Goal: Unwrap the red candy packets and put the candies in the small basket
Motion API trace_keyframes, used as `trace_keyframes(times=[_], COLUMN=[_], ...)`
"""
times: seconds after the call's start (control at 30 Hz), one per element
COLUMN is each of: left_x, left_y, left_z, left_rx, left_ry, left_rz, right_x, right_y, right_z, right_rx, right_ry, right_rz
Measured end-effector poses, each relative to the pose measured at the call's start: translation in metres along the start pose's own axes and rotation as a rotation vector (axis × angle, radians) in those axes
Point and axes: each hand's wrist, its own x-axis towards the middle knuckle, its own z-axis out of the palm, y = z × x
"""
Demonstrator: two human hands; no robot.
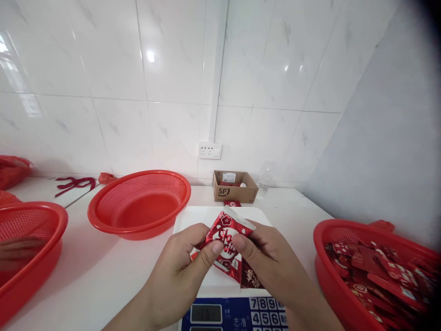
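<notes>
Both of my hands are over a blue weighing scale (212, 301) with a white platform (193, 214). Between them is a shiny red packet (225, 225) with white print and a crimped edge, tilted and facing me. My left hand (184, 269) pinches its left side, thumb in front. My right hand (274, 259) grips its right side the same way, with the thumb pressed on the print. A darker red packet (251, 278) with pale lettering shows just below, partly covered by my right hand; whether it lies on the platform or is held, I cannot tell.
A red perforated basket (138, 225) stands behind on the left. Another red basket (37, 207) at the left edge holds a blurred brownish shape. On the right, a red basket (325, 257) is filled with packets. A cardboard box (237, 195) and clear plastic container (265, 177) stand by the wall.
</notes>
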Motion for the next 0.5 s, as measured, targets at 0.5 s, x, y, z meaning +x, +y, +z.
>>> trace_keyframes(times=[0.5], left_x=[0.026], left_y=[-0.045], left_z=[-0.002], left_rx=[0.619], left_ry=[0.17], left_rz=[-0.033], right_x=[0.002], right_y=[0.004], right_z=[-0.02], right_rx=[-0.203], right_ry=[0.398], right_rz=[0.041])
